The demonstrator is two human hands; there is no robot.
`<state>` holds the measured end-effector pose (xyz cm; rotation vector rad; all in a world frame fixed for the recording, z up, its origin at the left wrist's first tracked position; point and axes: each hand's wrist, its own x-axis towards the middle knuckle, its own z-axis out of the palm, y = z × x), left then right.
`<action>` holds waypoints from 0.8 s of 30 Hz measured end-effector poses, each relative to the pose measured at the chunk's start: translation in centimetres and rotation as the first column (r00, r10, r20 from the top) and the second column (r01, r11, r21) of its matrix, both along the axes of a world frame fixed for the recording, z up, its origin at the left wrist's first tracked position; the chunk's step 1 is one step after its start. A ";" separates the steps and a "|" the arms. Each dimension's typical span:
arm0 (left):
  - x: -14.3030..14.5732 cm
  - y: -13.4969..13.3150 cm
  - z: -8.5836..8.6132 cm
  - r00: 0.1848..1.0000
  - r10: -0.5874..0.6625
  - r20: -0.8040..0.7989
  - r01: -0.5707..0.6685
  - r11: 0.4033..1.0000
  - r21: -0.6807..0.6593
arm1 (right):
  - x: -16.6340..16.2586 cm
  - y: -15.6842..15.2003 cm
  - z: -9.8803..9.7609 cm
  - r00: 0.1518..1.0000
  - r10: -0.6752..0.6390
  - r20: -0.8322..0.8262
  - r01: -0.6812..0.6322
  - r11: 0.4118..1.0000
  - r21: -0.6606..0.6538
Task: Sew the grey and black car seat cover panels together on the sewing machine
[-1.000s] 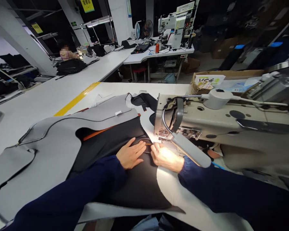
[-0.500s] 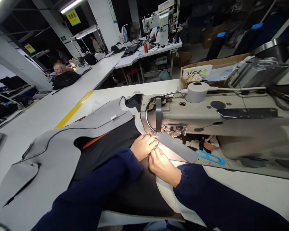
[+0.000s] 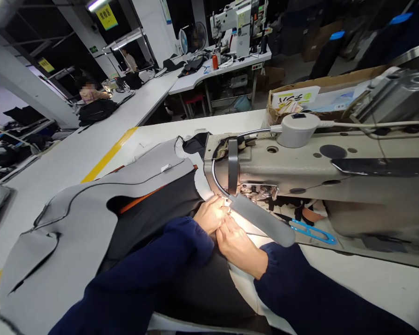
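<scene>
A large fabric piece with a grey face (image 3: 87, 209) and black panels (image 3: 150, 218) spreads over the table and under the sewing machine (image 3: 286, 163). My left hand (image 3: 212, 215) rests on its edge by the needle area, fingers closed on the fabric. Right beside it, my right hand (image 3: 239, 244) pinches the same edge, fingertips nearly touching the left ones. A lamp (image 3: 261, 218) on a bendable neck lights both hands and partly covers the needle area. The exact stitch point is hidden.
Blue-handled thread snips (image 3: 314, 231) lie on the machine bed, right of my hands. Behind the machine stands a cardboard box (image 3: 331, 83) with papers. Another sewing machine (image 3: 235, 28) and a seated person (image 3: 91, 90) are farther back. Yellow tape (image 3: 110, 156) crosses the table.
The view has shifted slightly, so the machine sits a little farther right. Both hands stay closed on the fabric near the needle, with the right fingertips slightly nearer the left hand.
</scene>
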<state>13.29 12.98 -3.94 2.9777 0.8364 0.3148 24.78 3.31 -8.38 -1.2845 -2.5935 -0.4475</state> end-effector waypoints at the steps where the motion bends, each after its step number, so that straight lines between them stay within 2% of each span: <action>1: 0.0 0.1 0.0 1.000 0.008 0.001 -0.008 1.000 -0.008 | 0.1 0.2 -0.2 1.000 0.004 -0.005 -0.004 1.000 -0.005; 7: 0.2 0.7 -0.3 0.998 0.049 0.032 -0.048 0.999 -0.013 | 0.2 -0.2 -0.4 0.989 -0.083 -0.126 0.091 0.994 0.062; 12: 0.1 0.9 -0.9 0.997 0.051 0.056 -0.053 0.998 0.032 | -0.5 -1.4 -0.1 0.985 -0.033 -0.167 0.053 0.992 0.114; 17: 0.2 0.6 -1.1 0.999 0.018 0.049 -0.021 0.998 0.063 | -0.4 -0.5 -0.2 0.988 0.000 -0.157 0.008 0.999 0.047; 21: 0.6 1.0 -1.1 0.997 0.068 0.042 -0.071 0.995 0.072 | -0.1 0.5 -0.4 0.977 -0.012 -0.214 0.003 0.999 -0.040; 24: 0.7 1.2 -1.1 0.995 0.092 0.043 -0.095 0.992 0.077 | 0.5 0.6 0.0 0.965 0.011 -0.263 -0.018 1.000 -0.026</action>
